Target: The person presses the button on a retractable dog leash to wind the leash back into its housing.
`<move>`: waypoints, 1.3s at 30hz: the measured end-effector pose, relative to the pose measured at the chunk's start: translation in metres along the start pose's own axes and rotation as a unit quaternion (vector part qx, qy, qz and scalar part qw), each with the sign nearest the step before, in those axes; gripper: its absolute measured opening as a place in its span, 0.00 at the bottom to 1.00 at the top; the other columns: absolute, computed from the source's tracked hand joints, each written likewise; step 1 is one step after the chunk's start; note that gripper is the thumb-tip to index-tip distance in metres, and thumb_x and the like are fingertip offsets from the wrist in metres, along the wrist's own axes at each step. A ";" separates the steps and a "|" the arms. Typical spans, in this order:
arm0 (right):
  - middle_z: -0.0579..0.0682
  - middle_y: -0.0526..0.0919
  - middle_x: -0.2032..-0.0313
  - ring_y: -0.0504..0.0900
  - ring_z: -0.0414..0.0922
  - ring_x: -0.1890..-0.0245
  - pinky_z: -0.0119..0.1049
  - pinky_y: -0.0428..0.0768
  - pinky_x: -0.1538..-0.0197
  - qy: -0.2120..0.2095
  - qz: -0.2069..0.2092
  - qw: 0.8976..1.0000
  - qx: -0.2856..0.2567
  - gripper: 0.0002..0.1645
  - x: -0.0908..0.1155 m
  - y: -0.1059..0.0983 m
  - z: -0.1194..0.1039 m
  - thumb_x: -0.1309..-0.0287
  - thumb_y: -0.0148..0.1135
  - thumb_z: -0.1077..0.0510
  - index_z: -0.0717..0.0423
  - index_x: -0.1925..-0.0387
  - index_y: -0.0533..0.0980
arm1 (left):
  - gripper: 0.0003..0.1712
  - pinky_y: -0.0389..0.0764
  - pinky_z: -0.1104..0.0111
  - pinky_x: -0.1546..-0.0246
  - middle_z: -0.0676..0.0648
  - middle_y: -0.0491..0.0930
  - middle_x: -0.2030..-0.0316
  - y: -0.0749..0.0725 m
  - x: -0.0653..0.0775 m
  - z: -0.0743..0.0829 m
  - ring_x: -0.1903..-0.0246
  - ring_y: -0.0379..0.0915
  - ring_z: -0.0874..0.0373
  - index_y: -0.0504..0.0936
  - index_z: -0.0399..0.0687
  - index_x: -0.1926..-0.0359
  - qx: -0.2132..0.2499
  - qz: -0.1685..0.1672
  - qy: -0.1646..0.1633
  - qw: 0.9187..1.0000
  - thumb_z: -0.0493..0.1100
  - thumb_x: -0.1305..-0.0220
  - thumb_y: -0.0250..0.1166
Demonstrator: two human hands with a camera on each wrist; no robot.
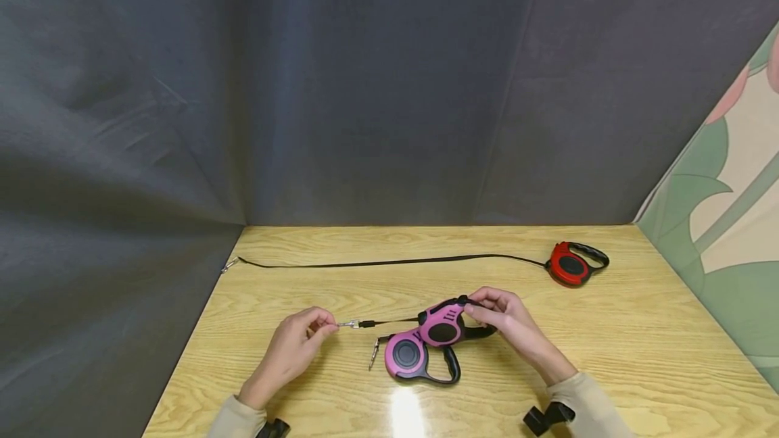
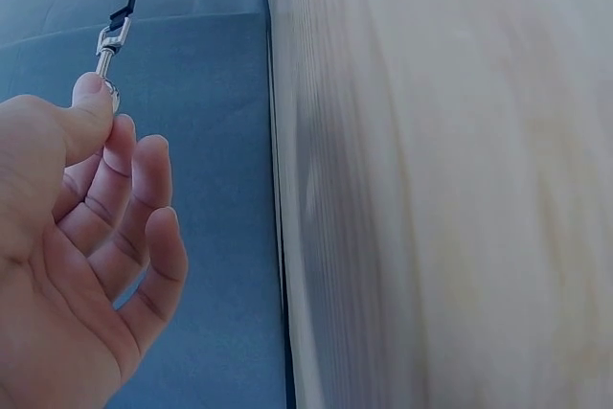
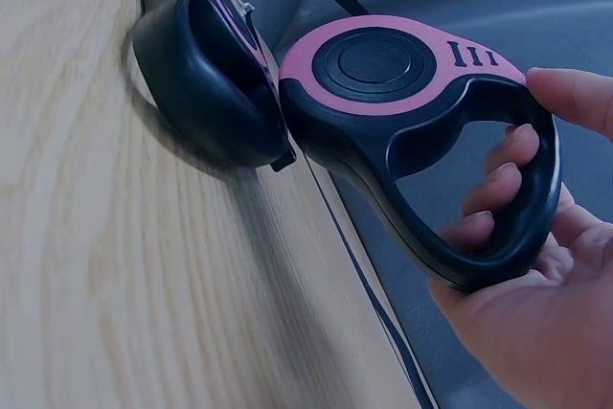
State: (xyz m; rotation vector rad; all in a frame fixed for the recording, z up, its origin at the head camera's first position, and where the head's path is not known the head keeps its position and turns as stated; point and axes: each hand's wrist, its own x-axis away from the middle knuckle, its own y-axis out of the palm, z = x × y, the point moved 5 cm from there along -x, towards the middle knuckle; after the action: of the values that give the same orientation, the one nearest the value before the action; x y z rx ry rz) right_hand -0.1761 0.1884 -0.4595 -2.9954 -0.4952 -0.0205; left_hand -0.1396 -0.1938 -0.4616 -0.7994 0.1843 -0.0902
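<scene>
I work around the lying pink leash [image 1: 406,353]. Far behind it rises one dark cloth [image 1: 377,86]; beneath it spreads one desk [image 1: 669,363]; well off to its right hangs one flowered panel [image 1: 730,222]. I count two hands. My right hand [image 1: 510,320], to its right, has fingers curled round the handle of the held pink leash [image 1: 442,331], thumb on top. My left hand [image 1: 295,347], to its left, pinches a clip [image 1: 349,324] between thumb and forefinger, other fingers loosely bent.

Leashes: three, two pink and one red. The held one sits just behind and right of the lying one, covering its upper corner from the head view; whether they touch, I can't tell. The red leash [image 1: 572,263] lies farther back right, its long black cord [image 1: 389,263] crossing behind both. Clips: three, including the lying leash's clip [image 1: 374,355] just left of its body and the red leash's clip [image 1: 229,265] far back left.
</scene>
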 end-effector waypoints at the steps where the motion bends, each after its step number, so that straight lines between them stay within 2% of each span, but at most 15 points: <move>1: 0.38 0.79 0.72 0.75 0.37 0.71 0.34 0.71 0.69 -0.001 -0.001 1.000 0.001 0.09 0.000 0.001 0.000 0.29 0.65 0.60 0.64 0.55 0.79 | 0.06 0.79 0.73 0.63 0.57 0.84 0.70 0.001 0.000 0.000 0.69 0.75 0.72 0.85 0.63 0.64 0.000 -0.001 0.002 1.000 0.44 0.30 0.72; 11: 0.38 0.80 0.71 0.76 0.38 0.70 0.32 0.73 0.68 0.001 -0.004 1.000 0.004 0.13 -0.004 0.010 -0.001 0.31 0.67 0.60 0.67 0.54 0.79 | 0.04 0.80 0.73 0.63 0.58 0.85 0.69 0.006 -0.001 0.008 0.69 0.75 0.73 0.85 0.62 0.63 0.006 -0.010 0.029 1.000 0.46 0.30 0.72; 17: 0.38 0.80 0.71 0.76 0.37 0.70 0.32 0.73 0.67 0.005 -0.008 1.000 -0.001 0.13 -0.004 0.012 -0.001 0.31 0.67 0.60 0.67 0.54 0.79 | 0.04 0.81 0.73 0.62 0.56 0.85 0.68 0.010 -0.002 0.011 0.69 0.75 0.73 0.85 0.61 0.63 0.013 -0.018 0.028 0.999 0.45 0.30 0.71; 27: 0.40 0.81 0.69 0.78 0.38 0.68 0.33 0.77 0.61 -0.004 -0.024 1.000 0.003 0.15 -0.007 0.020 -0.002 0.30 0.67 0.60 0.69 0.53 0.79 | 0.04 0.81 0.73 0.64 0.58 0.84 0.70 0.013 -0.002 0.016 0.69 0.75 0.73 0.85 0.60 0.63 0.017 -0.005 0.055 0.998 0.45 0.30 0.72; 35: 0.40 0.82 0.69 0.78 0.39 0.68 0.33 0.77 0.61 -0.007 -0.028 1.000 0.006 0.16 -0.007 0.025 -0.005 0.30 0.67 0.59 0.70 0.52 0.79 | 0.05 0.81 0.73 0.63 0.57 0.84 0.69 0.017 -0.004 0.018 0.68 0.76 0.73 0.85 0.62 0.63 0.018 -0.021 0.040 0.999 0.45 0.30 0.72; 39: 0.40 0.82 0.68 0.78 0.40 0.67 0.33 0.77 0.61 -0.005 -0.029 1.000 0.006 0.16 -0.007 0.028 -0.005 0.31 0.67 0.59 0.70 0.52 0.79 | 0.04 0.80 0.73 0.63 0.56 0.85 0.69 0.018 -0.004 0.021 0.68 0.76 0.73 0.85 0.62 0.63 0.018 -0.029 0.048 0.998 0.46 0.29 0.71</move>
State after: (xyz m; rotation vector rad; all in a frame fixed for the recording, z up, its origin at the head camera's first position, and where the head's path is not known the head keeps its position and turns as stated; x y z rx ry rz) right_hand -0.1741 0.1596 -0.4573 -2.9701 -0.5821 -0.0077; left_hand -0.1394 -0.1664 -0.4596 -0.7656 0.2494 -0.1857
